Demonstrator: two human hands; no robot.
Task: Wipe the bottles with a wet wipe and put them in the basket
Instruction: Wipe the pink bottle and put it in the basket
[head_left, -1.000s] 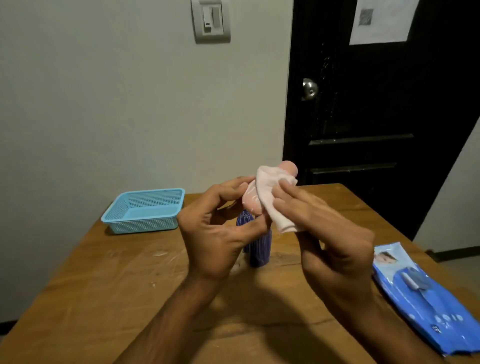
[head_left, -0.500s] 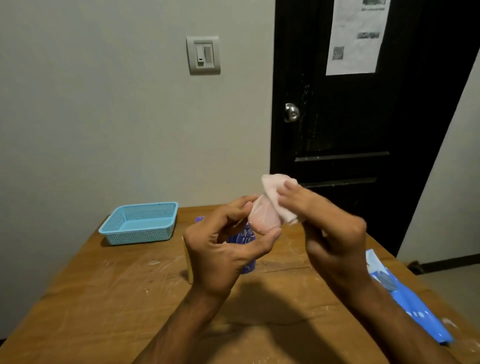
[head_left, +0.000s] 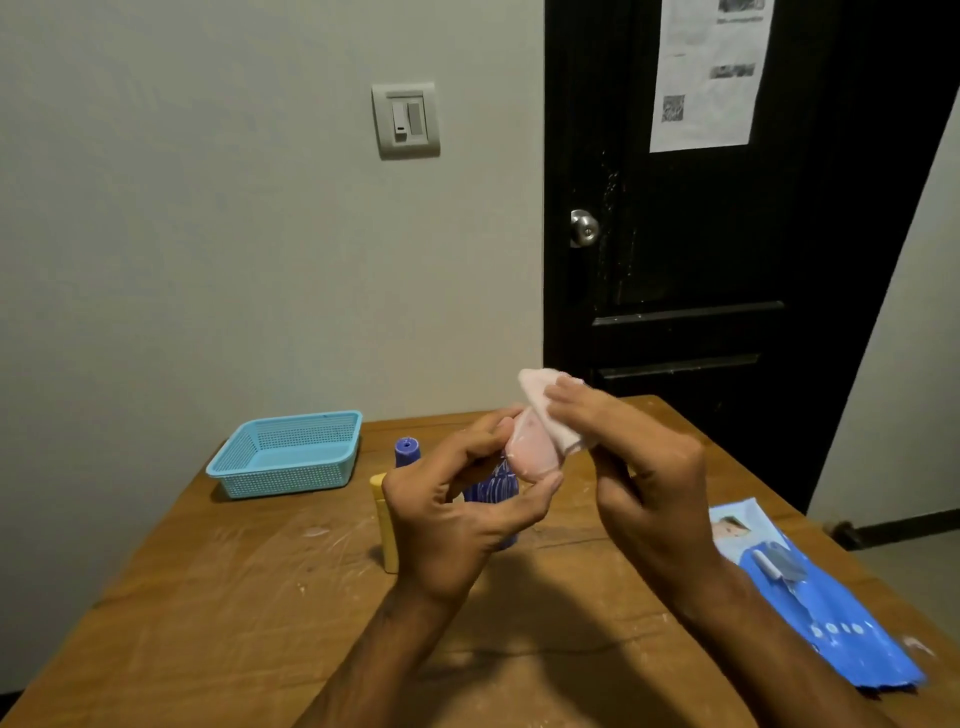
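Two hands meet above the counter (head_left: 208, 597): your left hand (head_left: 457, 525) holds the pink bottle (head_left: 532, 449) in a curled grip, long axis tilted up-right, your right hand (head_left: 639, 467) pinches the wipe (head_left: 545, 400) over its top, basket (head_left: 291, 452) far left.
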